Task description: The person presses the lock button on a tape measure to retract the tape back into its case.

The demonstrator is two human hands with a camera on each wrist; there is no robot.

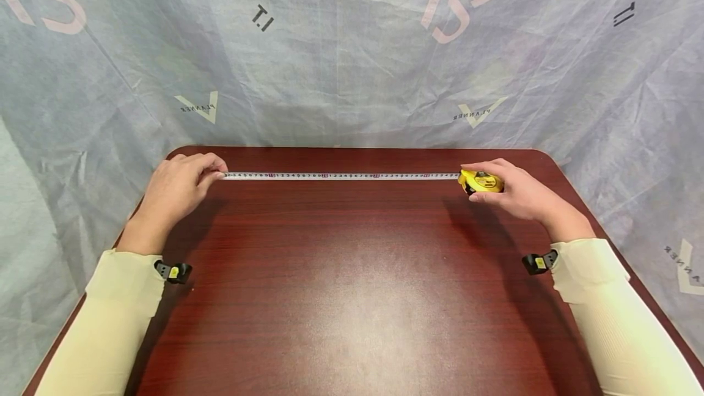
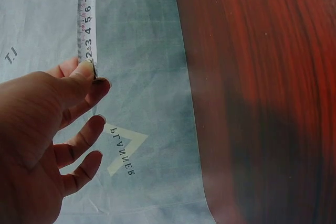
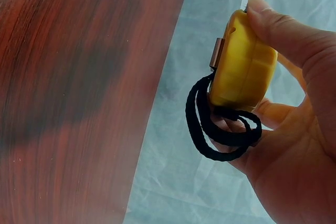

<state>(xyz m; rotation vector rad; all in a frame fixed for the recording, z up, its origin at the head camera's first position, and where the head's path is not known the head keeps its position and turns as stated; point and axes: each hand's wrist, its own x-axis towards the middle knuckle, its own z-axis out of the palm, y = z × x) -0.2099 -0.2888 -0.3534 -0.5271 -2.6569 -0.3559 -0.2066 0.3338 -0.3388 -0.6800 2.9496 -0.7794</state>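
Note:
A yellow tape measure is held by my right hand, thumb on one side and fingers on the other. Its white blade, printed with black numbers, stretches straight and level across to the left. At the blade's far end, my left hand pinches the tip between thumb and forefinger. The left wrist view shows the other fingers loosely bent below the blade. In the right wrist view, a black cord loop and a metal clip hang on the yellow case.
Below the hands lies a dark red wood-grain table with rounded far corners; both arms cast shadows on it. Grey printed sheeting hangs behind the table and along its sides. A small black device sits at each cuff.

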